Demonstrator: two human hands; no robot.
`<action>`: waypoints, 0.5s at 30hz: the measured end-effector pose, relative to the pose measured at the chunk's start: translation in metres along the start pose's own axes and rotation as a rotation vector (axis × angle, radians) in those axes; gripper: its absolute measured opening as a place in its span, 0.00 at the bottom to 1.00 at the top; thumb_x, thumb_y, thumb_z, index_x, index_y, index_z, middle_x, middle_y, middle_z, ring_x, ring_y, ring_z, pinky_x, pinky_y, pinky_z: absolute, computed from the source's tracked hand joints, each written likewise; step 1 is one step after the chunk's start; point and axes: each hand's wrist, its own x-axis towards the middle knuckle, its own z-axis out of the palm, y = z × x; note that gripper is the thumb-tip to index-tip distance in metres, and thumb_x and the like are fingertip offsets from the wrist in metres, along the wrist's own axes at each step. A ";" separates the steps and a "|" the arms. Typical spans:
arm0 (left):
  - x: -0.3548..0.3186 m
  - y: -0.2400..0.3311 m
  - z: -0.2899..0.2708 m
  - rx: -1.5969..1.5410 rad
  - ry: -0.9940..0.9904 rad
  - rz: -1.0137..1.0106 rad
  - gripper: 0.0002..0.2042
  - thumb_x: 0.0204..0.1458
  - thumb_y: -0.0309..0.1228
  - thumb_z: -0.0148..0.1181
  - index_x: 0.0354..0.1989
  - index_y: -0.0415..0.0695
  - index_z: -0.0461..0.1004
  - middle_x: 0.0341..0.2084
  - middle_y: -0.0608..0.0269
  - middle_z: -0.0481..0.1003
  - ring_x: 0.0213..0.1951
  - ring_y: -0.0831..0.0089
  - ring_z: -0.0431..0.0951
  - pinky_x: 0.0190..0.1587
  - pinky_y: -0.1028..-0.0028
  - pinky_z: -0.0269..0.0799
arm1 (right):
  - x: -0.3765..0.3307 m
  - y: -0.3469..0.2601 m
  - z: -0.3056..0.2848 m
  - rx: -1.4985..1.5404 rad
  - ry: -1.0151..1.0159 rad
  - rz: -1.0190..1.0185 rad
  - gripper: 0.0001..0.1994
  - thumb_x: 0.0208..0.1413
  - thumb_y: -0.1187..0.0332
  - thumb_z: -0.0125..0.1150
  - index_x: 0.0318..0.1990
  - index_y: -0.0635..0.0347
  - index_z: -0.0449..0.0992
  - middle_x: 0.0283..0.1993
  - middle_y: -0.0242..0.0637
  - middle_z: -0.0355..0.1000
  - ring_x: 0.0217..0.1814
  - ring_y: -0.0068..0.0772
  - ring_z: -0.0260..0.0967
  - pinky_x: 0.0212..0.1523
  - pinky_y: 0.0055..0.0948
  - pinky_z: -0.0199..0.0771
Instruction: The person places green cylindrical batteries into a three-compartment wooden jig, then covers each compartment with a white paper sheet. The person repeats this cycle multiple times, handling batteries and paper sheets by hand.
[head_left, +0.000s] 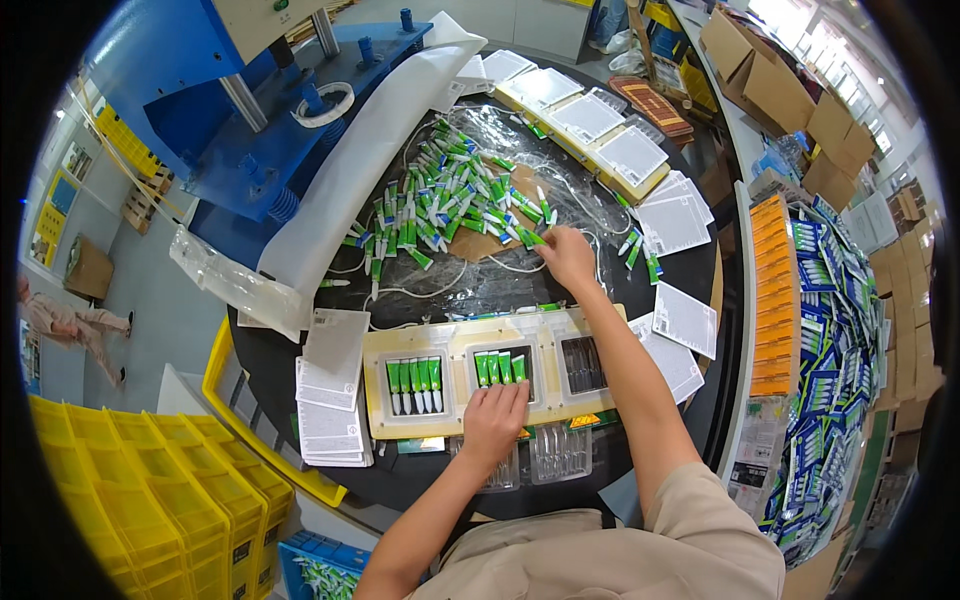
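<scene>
My right hand (567,258) reaches to the near right edge of a loose pile of small green-and-white squeeze tubes (440,195). Its fingers are closed on one tube (529,238). My left hand (494,422) is at the middle compartment of a cream-coloured fixture (455,338), its fingers bunched on a tube (518,368) at the right end of a short row. The hand covers the lower ends of that row. Several tubes (413,384) stand side by side in the left compartment. A clear plastic insert (584,362) in the right compartment holds no tubes.
White backing cards (333,400) lie stacked left and right of the fixture. Another fixture (640,178) with cards on it sits at the far right of the round black table (700,270). A blue press (230,110) stands far left, yellow crates (150,480) near left.
</scene>
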 end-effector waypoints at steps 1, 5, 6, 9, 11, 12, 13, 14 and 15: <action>-0.001 0.000 0.002 0.033 -0.017 -0.008 0.10 0.52 0.29 0.66 0.42 0.42 0.81 0.31 0.66 0.76 0.35 0.68 0.77 0.38 0.68 0.69 | -0.017 0.004 -0.010 0.005 0.092 -0.099 0.13 0.50 0.60 0.73 0.36 0.59 0.83 0.36 0.42 0.78 0.41 0.49 0.76 0.41 0.46 0.75; -0.001 0.003 0.004 0.047 -0.051 -0.067 0.14 0.52 0.33 0.68 0.45 0.43 0.80 0.34 0.66 0.76 0.38 0.69 0.76 0.44 0.65 0.68 | -0.110 0.007 -0.052 0.144 0.189 -0.217 0.09 0.54 0.69 0.69 0.42 0.60 0.83 0.35 0.43 0.75 0.37 0.47 0.74 0.38 0.42 0.75; -0.002 0.004 0.003 0.009 -0.073 -0.077 0.15 0.53 0.34 0.68 0.47 0.43 0.80 0.37 0.65 0.77 0.41 0.68 0.77 0.47 0.64 0.68 | -0.134 0.004 -0.060 0.222 0.132 -0.176 0.09 0.54 0.72 0.68 0.43 0.61 0.83 0.35 0.44 0.75 0.37 0.47 0.75 0.38 0.40 0.76; -0.008 0.004 -0.004 -0.051 -0.141 -0.076 0.20 0.56 0.40 0.65 0.53 0.43 0.78 0.48 0.60 0.77 0.52 0.65 0.76 0.59 0.59 0.65 | -0.188 -0.010 -0.065 0.241 0.129 -0.277 0.10 0.53 0.75 0.67 0.44 0.62 0.82 0.34 0.43 0.73 0.36 0.44 0.74 0.35 0.39 0.74; -0.013 -0.001 -0.007 -0.010 -0.197 -0.048 0.24 0.60 0.45 0.61 0.59 0.43 0.75 0.57 0.57 0.74 0.61 0.63 0.72 0.68 0.53 0.59 | -0.209 -0.016 -0.062 0.179 0.184 -0.451 0.12 0.52 0.76 0.67 0.45 0.61 0.81 0.35 0.41 0.73 0.36 0.42 0.74 0.35 0.37 0.76; -0.016 -0.004 -0.008 0.000 -0.228 -0.044 0.24 0.60 0.45 0.60 0.60 0.43 0.74 0.60 0.58 0.73 0.64 0.63 0.70 0.70 0.52 0.56 | -0.217 -0.018 -0.058 0.132 0.190 -0.501 0.13 0.51 0.77 0.67 0.45 0.62 0.81 0.34 0.39 0.72 0.36 0.40 0.74 0.35 0.35 0.76; -0.018 -0.007 -0.008 0.011 -0.258 -0.042 0.25 0.61 0.46 0.60 0.62 0.43 0.73 0.62 0.58 0.71 0.66 0.63 0.67 0.72 0.51 0.53 | -0.220 -0.018 -0.054 0.092 0.164 -0.542 0.13 0.51 0.77 0.66 0.45 0.63 0.81 0.33 0.39 0.72 0.36 0.39 0.73 0.34 0.34 0.76; -0.021 -0.009 -0.008 0.025 -0.287 -0.042 0.26 0.62 0.46 0.59 0.63 0.43 0.72 0.65 0.59 0.70 0.69 0.64 0.65 0.73 0.49 0.50 | -0.222 -0.018 -0.049 0.062 0.143 -0.595 0.13 0.50 0.77 0.66 0.45 0.65 0.80 0.33 0.38 0.71 0.35 0.38 0.73 0.34 0.33 0.76; -0.022 -0.011 -0.006 0.032 -0.297 -0.029 0.27 0.62 0.47 0.57 0.65 0.43 0.71 0.65 0.60 0.69 0.69 0.64 0.64 0.73 0.49 0.49 | -0.223 -0.018 -0.043 0.042 0.149 -0.614 0.13 0.51 0.76 0.66 0.45 0.65 0.80 0.32 0.37 0.71 0.35 0.38 0.73 0.34 0.33 0.76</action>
